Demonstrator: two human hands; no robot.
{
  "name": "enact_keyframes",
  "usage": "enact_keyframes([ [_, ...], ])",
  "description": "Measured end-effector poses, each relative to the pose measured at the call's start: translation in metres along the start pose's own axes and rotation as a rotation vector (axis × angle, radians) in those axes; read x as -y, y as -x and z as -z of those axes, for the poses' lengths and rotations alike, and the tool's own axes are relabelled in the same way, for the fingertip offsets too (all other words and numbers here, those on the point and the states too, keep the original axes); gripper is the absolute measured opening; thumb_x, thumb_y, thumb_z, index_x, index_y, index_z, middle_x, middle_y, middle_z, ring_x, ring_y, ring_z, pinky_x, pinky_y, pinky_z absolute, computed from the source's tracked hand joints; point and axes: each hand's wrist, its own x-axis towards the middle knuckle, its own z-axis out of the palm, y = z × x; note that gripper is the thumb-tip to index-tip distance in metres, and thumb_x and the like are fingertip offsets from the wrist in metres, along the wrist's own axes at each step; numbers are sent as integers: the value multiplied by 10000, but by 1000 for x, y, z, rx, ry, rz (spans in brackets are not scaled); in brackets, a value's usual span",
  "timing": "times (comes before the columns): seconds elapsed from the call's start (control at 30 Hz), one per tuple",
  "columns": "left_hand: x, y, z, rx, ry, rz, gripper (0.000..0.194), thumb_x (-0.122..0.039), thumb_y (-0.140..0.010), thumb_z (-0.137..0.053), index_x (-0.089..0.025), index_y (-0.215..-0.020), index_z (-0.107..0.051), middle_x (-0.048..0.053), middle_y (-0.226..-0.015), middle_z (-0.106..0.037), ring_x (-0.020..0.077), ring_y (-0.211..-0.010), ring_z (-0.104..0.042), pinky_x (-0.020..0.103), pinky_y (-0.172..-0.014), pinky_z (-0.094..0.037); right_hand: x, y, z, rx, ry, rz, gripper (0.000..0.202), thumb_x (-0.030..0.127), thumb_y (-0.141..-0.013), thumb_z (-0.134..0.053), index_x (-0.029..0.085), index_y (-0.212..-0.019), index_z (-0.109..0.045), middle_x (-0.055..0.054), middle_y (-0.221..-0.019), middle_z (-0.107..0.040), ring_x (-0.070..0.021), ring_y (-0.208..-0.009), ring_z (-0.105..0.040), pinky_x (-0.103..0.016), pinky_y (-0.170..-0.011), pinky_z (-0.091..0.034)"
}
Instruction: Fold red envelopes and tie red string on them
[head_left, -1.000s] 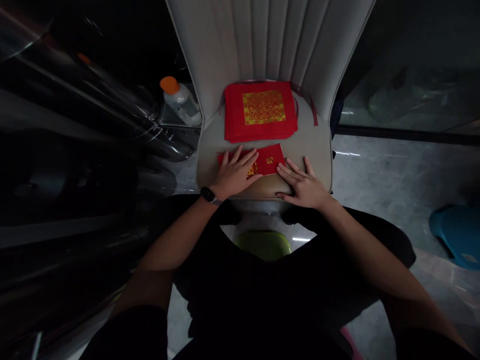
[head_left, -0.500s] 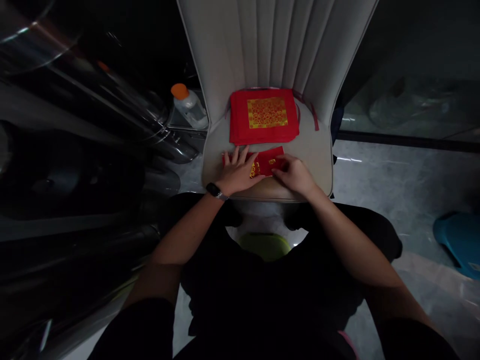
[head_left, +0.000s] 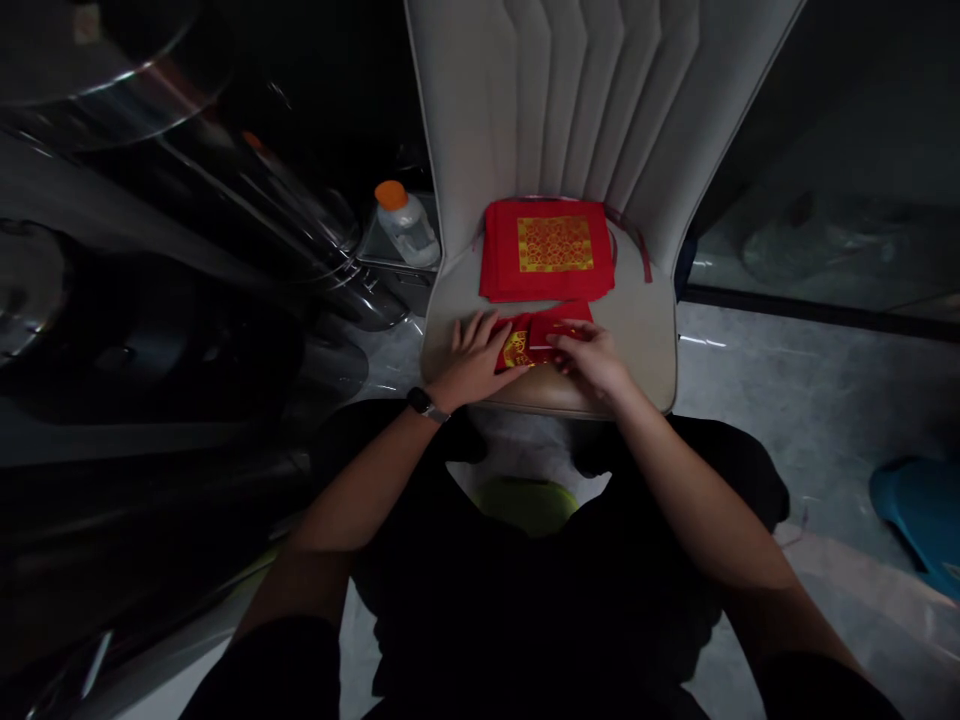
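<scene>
A red envelope point(head_left: 516, 350) with gold print lies near the front edge of the chair seat. My left hand point(head_left: 474, 365) rests flat on its left part, fingers spread. Pinched between the thumb and fingers of my right hand point(head_left: 592, 358) is a red paper piece point(head_left: 541, 334), raised over the envelope's right part. Whether that piece is the envelope's flap or a separate packet, I cannot tell. Just behind both hands sits a stack of larger red sheets or bags point(head_left: 501, 250), the top one bearing a gold patterned panel.
The pale chair point(head_left: 645, 350) has a ribbed backrest. To its left, a bottle with an orange cap point(head_left: 409, 230) stands on a small shelf beside shiny dark cylinders. A green object point(head_left: 529, 505) lies below the seat, and a blue one point(head_left: 919, 515) on the floor at right.
My right hand has moved left and lifted the red paper piece over the envelope. My left hand stays flat on the envelope. The whole view has shifted slightly.
</scene>
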Motion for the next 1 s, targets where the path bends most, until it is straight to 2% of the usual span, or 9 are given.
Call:
enact_keyframes([
  [0.13,4,13,1,-56,7,-77,982,-569,-976,-757,-193,-1763,-306,197,-1834,-256,459,-1707,-184,732,-1361,-107,-2,6,-4,-50,143,174,448,373,-705,-795,212,-1118,-734,-18,-868,-770,-175,-665,-674,-311,-603,-574],
  [0.23,1,18,10,-52,-5,-223,822,-532,-987,-753,-272,-1706,-451,118,-1821,-330,422,-1714,-181,709,-1379,-83,1,12,-4,-87,342,361,407,277,-771,-679,197,-1161,-761,-93,-1088,-821,-265,-935,-770,-423,-866,-644],
  [0.33,-1,17,19,-39,39,-266,607,-531,-994,-733,-265,-1536,-661,102,-1694,-537,389,-1641,-353,649,-1380,-211,3,24,-13,-106,509,533,416,252,-844,-623,194,-1227,-775,-126,-1164,-813,-305,-1033,-759,-482,-959,-632],
  [0.43,6,9,23,-25,140,-222,377,-319,-1050,-597,-213,-1375,-756,108,-1524,-684,304,-1515,-528,525,-1314,-408,-3,38,-29,1,699,719,423,260,-948,-606,220,-1333,-775,-132,-1239,-794,-328,-1151,-718,-514,-1057,-594],
  [0.53,16,1,25,-18,299,-97,437,-134,-1045,-435,-191,-1350,-743,99,-1390,-764,222,-1341,-681,428,-1224,-516,-15,49,-40,126,894,826,439,251,-1025,-571,257,-1424,-755,-117,-1344,-779,-343,-1258,-677,-542,-1124,-548],
  [0.67,17,-6,19,-99,394,12,394,-272,-1119,-455,-184,-1429,-681,104,-1354,-771,215,-1233,-725,388,-1128,-566,-29,56,-46,227,1115,916,370,269,-1067,-559,249,-1346,-802,-117,-1374,-782,-361,-1302,-664,-568,-1143,-519],
  [0.87,-4,-11,9,-42,42,-157,505,-286,-1113,-494,-261,-1609,-583,100,-1662,-557,324,-1434,-544,544,-1197,-454,-20,35,-21,369,1009,911,296,329,-1081,-560,273,-1122,-847,-73,-1126,-842,-285,-1161,-739,-454,-1083,-571],
  [0.9,-6,-11,9,-19,-10,-171,522,-272,-1112,-480,-268,-1627,-566,94,-1706,-516,347,-1449,-521,572,-1183,-448,-15,25,-10,277,963,863,322,350,-1086,-539,258,-1073,-848,-80,-1012,-837,-273,-1032,-759,-434,-1007,-599],
  [1.0,-8,-9,9,0,-113,-209,578,-187,-1088,-447,-280,-1651,-541,69,-1786,-413,383,-1497,-454,609,-1164,-430,0,-10,26,-59,911,718,388,428,-1076,-533,191,-1165,-827,-158,-1135,-806,-329,-1099,-736,-503,-1032,-589],
])
